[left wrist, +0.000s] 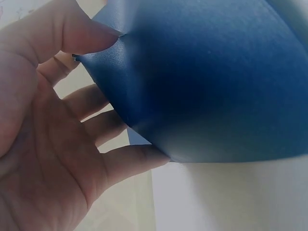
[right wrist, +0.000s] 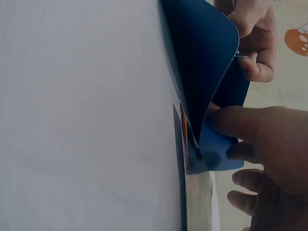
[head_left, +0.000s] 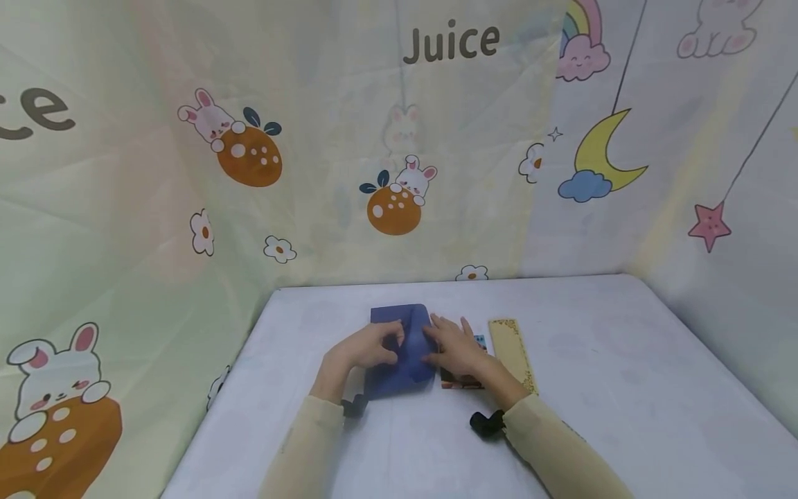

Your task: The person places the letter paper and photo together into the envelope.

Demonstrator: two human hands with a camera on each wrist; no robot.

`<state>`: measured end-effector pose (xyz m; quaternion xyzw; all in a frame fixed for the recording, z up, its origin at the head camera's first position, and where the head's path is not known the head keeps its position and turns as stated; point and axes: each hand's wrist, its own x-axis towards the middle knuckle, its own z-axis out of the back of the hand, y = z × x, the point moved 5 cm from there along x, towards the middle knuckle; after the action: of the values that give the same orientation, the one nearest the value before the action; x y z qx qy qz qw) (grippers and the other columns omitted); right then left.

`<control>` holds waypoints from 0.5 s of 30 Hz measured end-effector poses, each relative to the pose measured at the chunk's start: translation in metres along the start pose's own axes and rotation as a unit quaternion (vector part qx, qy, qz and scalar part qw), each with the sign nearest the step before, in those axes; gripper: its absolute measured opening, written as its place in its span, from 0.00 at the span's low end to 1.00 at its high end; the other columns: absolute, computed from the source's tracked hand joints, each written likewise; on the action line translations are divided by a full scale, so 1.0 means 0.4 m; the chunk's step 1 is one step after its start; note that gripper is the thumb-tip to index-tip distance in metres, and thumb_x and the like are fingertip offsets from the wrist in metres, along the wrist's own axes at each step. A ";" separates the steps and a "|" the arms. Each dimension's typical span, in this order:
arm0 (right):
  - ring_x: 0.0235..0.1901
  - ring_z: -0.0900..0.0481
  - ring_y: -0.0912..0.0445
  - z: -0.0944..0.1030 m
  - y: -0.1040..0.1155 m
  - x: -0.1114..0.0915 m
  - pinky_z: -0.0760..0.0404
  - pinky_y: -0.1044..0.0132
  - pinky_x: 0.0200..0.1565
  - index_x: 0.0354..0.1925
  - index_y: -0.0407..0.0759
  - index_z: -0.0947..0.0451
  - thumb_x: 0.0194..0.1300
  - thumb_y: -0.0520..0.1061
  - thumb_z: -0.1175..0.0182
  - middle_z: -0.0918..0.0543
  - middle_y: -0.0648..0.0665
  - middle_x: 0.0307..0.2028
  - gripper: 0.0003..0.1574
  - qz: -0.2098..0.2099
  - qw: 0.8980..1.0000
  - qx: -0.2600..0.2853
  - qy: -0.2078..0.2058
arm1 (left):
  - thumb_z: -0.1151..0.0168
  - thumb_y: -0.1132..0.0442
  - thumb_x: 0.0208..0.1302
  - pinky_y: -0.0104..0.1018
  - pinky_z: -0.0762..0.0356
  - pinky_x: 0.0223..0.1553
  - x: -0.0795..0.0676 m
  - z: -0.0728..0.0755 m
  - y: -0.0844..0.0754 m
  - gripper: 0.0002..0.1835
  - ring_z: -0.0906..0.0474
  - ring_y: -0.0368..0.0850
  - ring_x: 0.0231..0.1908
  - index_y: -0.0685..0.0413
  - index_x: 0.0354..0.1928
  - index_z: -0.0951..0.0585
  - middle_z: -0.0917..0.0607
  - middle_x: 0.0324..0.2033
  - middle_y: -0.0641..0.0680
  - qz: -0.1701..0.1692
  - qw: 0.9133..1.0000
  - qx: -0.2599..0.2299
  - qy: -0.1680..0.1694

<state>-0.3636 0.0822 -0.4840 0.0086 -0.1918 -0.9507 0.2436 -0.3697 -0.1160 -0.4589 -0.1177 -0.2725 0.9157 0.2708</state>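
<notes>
A dark blue, leather-like folded cover (head_left: 399,378) lies on the white table in the head view, its upper layer bent upward. My left hand (head_left: 368,346) pinches that layer at its edge; in the left wrist view the thumb presses on the blue surface (left wrist: 202,86) while the other fingers reach behind. At the right edge of the cover is my right hand (head_left: 458,350). Its thumb (right wrist: 236,120) reaches in between the raised layer and the lower blue panel (right wrist: 216,144) in the right wrist view, the other fingers loosely extended. Most of the inside is hidden.
Partly under my right hand lies a colourful printed card (head_left: 451,382). Right of it is a long cream strip (head_left: 511,346) with a brown patterned border. The white table (head_left: 623,388) is bounded by printed fabric walls (head_left: 337,138) at the back and sides.
</notes>
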 end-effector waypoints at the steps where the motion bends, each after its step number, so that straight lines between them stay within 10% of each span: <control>1: 0.79 0.42 0.39 0.005 -0.003 0.000 0.58 0.30 0.76 0.76 0.44 0.33 0.69 0.60 0.33 0.40 0.36 0.80 0.45 0.003 1.000 0.008 -0.003 | 0.31 0.65 0.58 0.40 0.26 0.43 0.000 0.001 0.000 0.13 0.23 0.47 0.49 0.43 0.42 0.23 0.27 0.74 0.58 0.000 1.000 -0.001 0.000; 15: 0.78 0.40 0.39 0.068 -0.079 -0.010 0.55 0.31 0.76 0.77 0.40 0.36 0.70 0.61 0.35 0.37 0.33 0.78 0.48 -0.027 0.998 0.060 -0.004 | 0.32 0.67 0.58 0.38 0.28 0.35 -0.002 0.002 -0.001 0.15 0.22 0.45 0.44 0.40 0.41 0.24 0.34 0.78 0.60 0.005 1.000 -0.010 0.002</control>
<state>-0.3777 0.1193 -0.4706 0.0250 -0.2495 -0.9436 0.2162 -0.3691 -0.1167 -0.4581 -0.1237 -0.2809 0.9138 0.2659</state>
